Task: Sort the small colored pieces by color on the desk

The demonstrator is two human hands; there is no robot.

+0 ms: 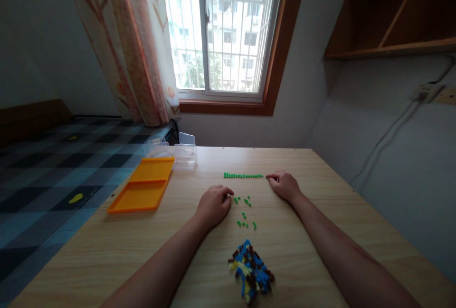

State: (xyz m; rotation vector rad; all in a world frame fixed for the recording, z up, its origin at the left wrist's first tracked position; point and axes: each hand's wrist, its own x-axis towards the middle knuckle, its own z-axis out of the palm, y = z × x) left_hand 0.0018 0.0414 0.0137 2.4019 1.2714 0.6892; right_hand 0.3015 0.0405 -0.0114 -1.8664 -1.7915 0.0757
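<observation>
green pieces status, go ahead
Left hand beside loose green pieces. Right hand at right end of green row. Mixed pile nearer, apart from both hands.

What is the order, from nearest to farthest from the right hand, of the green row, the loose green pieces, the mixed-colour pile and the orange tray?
1. Green row: at the fingertips of the right hand.
2. Loose green pieces: just left of it, nearer the camera.
3. Mixed-colour pile: toward the near edge.
4. Orange tray: far left.

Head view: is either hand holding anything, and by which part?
Cannot tell. Left hand curls beside loose green pieces; right hand sits at the end of the green row.
</observation>
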